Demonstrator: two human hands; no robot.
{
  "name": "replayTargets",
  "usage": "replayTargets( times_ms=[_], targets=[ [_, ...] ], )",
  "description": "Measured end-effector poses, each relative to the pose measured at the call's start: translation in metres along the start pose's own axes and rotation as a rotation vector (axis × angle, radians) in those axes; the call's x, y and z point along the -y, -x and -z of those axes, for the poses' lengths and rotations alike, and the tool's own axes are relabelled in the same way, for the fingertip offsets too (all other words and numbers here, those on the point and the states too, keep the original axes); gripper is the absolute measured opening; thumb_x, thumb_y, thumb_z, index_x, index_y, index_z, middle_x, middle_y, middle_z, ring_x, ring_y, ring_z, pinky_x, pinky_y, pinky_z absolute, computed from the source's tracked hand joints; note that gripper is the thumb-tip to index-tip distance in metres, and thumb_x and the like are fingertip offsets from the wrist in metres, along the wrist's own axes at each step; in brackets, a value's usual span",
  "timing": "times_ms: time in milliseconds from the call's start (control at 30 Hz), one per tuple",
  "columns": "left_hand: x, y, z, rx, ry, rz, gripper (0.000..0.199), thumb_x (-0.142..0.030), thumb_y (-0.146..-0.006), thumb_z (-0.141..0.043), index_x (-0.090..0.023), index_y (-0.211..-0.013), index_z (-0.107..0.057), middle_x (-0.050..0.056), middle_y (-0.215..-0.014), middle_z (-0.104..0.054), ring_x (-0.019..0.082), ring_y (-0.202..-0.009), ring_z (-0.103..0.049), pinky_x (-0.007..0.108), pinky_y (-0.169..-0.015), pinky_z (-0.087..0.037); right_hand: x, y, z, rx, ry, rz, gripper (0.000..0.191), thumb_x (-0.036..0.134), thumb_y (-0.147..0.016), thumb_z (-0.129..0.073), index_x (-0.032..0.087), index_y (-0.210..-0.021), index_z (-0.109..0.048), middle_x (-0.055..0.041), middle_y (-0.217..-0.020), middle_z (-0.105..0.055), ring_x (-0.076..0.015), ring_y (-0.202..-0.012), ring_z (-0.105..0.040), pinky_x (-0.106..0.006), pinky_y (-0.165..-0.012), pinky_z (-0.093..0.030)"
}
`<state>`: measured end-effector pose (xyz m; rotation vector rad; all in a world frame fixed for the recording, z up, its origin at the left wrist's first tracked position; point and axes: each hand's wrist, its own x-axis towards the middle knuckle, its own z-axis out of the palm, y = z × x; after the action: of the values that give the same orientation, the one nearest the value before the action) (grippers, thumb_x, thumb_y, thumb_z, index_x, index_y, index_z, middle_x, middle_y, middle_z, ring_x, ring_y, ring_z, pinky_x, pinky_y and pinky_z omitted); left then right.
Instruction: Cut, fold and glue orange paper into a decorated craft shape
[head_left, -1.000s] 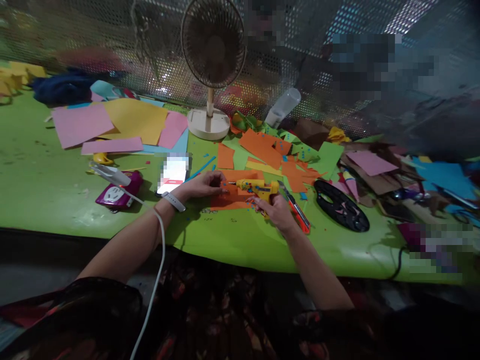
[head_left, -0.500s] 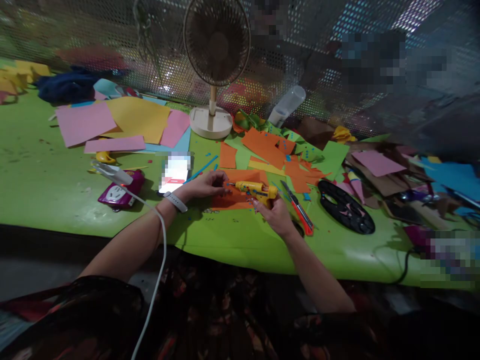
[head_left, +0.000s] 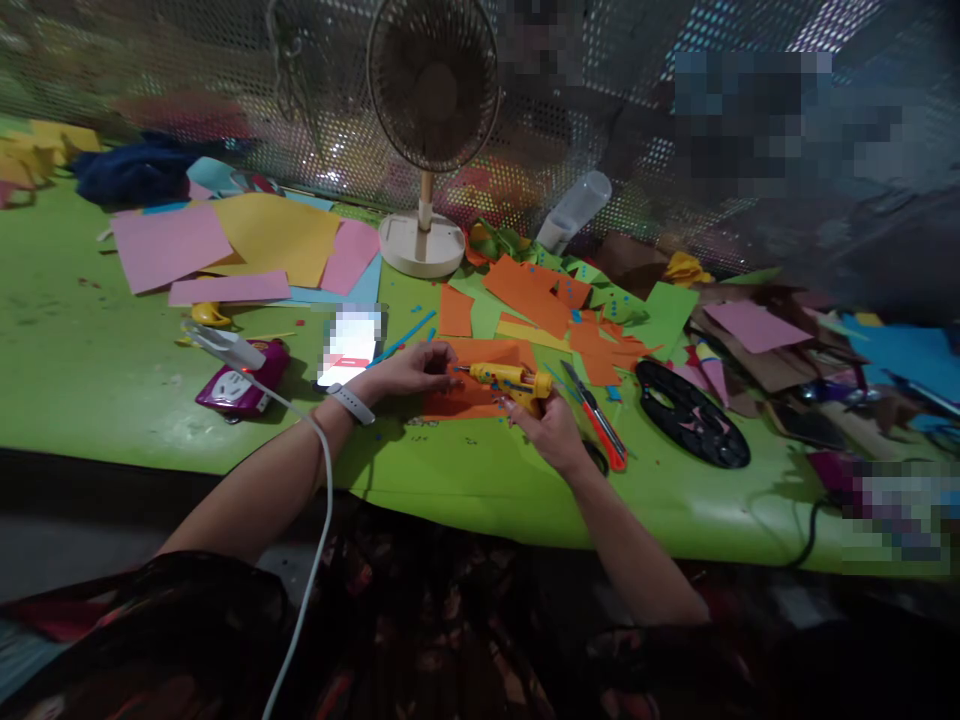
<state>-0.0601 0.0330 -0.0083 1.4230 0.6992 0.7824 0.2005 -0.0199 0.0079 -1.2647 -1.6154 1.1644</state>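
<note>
My right hand (head_left: 551, 425) is wrapped round the grip of a yellow glue gun (head_left: 502, 378), its nozzle pointing left. The nozzle tip is close to the fingertips of my left hand (head_left: 424, 368), which are pinched together; what lies between them is too small to make out. Beneath both hands lies an orange sheet of paper (head_left: 480, 352) with small blue dots on and around it. A red utility knife (head_left: 600, 420) rests just right of my right hand. A phone (head_left: 351, 345) with a lit screen lies beside my left wrist.
A desk fan (head_left: 422, 245) stands at the back. Orange paper scraps (head_left: 529, 290) and green pieces lie ahead. To the right is a black palette (head_left: 690, 415); to the left, a purple power socket (head_left: 244, 385) with a white cable (head_left: 328, 490) crossing my left forearm. Pink sheets (head_left: 172, 245) lie back left.
The glue gun and my right hand have shifted very slightly to the left. My left hand stays in place.
</note>
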Motion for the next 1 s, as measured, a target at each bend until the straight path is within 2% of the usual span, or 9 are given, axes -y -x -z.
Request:
replayTargets(
  times_ms=[267,500,633,867,1000],
  targets=[
    [-0.0034,0.0,-0.0015,-0.005,-0.033,0.022,0.032,-0.031,-0.077,-0.081,-0.015,-0.087,-0.055,0.0,-0.078,-0.063,0.01,-0.069,-0.06,0.024,-0.065,-0.047,0.0019,0.0005,-0.0015,0.017,-0.002,-0.044,0.05,0.049,-0.075,-0.075,0.017,-0.111,-0.065,-0.0124,-0.106,-0.074,-0.0262,-0.091,-0.071,-0.036,-0.072,-0.063],
    [-0.0009,-0.0008,-0.0005,-0.027,-0.049,0.007,0.031,-0.032,-0.078,-0.08,-0.015,-0.086,-0.056,0.001,-0.077,-0.064,0.011,-0.069,-0.061,0.026,-0.066,-0.048,0.0036,-0.0003,0.0014,-0.023,-0.051,-0.015,0.042,0.046,-0.078,-0.073,0.019,-0.109,-0.063,-0.0102,-0.105,-0.074,-0.0243,-0.093,-0.071,-0.036,-0.079,-0.061],
    [0.0,-0.0005,0.0007,-0.004,-0.015,0.002,0.03,-0.031,-0.08,-0.079,-0.014,-0.089,-0.056,0.004,-0.08,-0.068,0.012,-0.071,-0.064,0.028,-0.07,-0.05,0.0029,-0.0006,0.0013,-0.027,-0.059,-0.031,0.04,0.044,-0.075,-0.075,0.02,-0.104,-0.063,-0.01,-0.1,-0.073,-0.0241,-0.09,-0.07,-0.037,-0.076,-0.062],
    [-0.0018,0.0007,0.0004,-0.014,-0.021,0.0,0.034,-0.036,-0.079,-0.08,-0.015,-0.09,-0.056,0.003,-0.078,-0.067,0.011,-0.07,-0.063,0.024,-0.065,-0.048,-0.0008,-0.0006,0.0012,-0.028,-0.036,-0.056,0.049,0.044,-0.075,-0.076,0.017,-0.114,-0.061,-0.012,-0.111,-0.072,-0.0244,-0.096,-0.07,-0.036,-0.079,-0.061],
    [-0.0018,0.0006,0.0004,-0.009,-0.027,0.002,0.038,-0.04,-0.079,-0.08,-0.014,-0.089,-0.056,0.004,-0.079,-0.068,0.012,-0.071,-0.063,0.025,-0.065,-0.048,0.0005,-0.0002,0.0012,-0.008,-0.034,-0.061,0.05,0.046,-0.076,-0.076,0.016,-0.113,-0.062,-0.0131,-0.11,-0.072,-0.025,-0.092,-0.07,-0.039,-0.078,-0.062]
  ],
)
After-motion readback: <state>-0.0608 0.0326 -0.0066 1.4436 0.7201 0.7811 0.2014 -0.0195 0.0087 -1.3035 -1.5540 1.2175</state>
